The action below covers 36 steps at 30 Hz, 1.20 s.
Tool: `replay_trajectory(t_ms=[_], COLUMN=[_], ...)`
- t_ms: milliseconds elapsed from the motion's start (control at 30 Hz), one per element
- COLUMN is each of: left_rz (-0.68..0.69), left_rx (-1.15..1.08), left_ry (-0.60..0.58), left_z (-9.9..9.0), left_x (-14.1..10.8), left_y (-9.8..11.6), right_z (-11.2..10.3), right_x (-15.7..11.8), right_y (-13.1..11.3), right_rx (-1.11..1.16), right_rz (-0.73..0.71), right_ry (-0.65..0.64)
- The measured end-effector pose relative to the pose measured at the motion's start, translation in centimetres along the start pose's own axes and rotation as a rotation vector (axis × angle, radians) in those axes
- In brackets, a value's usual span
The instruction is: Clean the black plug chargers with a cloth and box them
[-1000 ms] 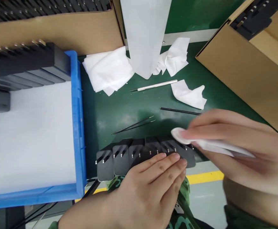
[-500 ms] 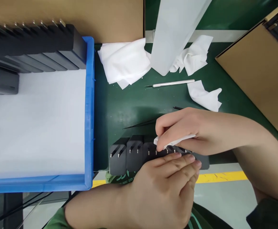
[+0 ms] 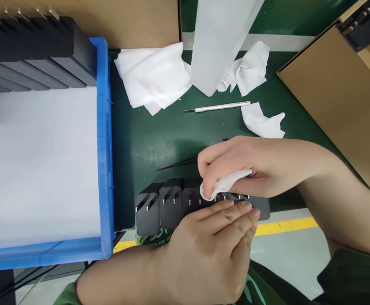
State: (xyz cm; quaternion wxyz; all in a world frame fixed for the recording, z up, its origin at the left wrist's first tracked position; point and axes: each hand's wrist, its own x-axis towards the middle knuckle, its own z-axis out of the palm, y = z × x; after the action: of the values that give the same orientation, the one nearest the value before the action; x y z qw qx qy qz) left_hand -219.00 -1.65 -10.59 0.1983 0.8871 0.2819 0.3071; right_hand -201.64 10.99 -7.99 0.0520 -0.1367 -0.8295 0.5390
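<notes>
Sitting to my left, a blue plastic bin (image 3: 105, 169) lined with a white sheet (image 3: 45, 169) holds black plugs (image 3: 62, 51) packed side by side along its far end, metal prongs up. The plain cardboard box (image 3: 340, 106) on my right has more dark plugs (image 3: 363, 25) inside. In front of me a row of plugs (image 3: 172, 212) stands at the near edge of the green table (image 3: 159, 142): matte blocks with rounded corners and shiny prongs. Beyond lie smooth folded cloths (image 3: 154, 76), soft and white, and a slim silvery knife (image 3: 222, 106). My left hand (image 3: 207, 250) lies flat, fingers together, holding nothing, its tips on the row. My right hand (image 3: 232, 163) is closed, fingers and thumb clamped on a small white wipe (image 3: 227, 183), which is down among the prongs near the row's middle
</notes>
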Motion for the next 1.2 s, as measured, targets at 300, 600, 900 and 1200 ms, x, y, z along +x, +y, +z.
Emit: replay_trajectory(t_ms=[300, 600, 900, 1200], left_rz=[-0.008, -0.002, -0.026, -0.047], left_rx=[-0.018, -0.027, -0.051, -0.033], left_ry=[-0.008, -0.044, -0.052, -0.065], left_z=[0.1, -0.1, -0.2, -0.2], left_x=[-0.1, -0.1, 0.1, 0.0], left_y=[0.1, 0.1, 0.0, 0.3], right_z=[-1.2, -1.4, -0.6, -0.1], right_x=[0.5, -1.6, -2.4, -2.0], right_y=[-0.3, -0.1, -0.7, -0.3], right_rx=[-0.105, -0.131, -0.291, -0.261], right_rz=[-0.01, -0.007, 0.021, -0.055], right_ry=[-0.018, 0.056, 0.002, 0.056])
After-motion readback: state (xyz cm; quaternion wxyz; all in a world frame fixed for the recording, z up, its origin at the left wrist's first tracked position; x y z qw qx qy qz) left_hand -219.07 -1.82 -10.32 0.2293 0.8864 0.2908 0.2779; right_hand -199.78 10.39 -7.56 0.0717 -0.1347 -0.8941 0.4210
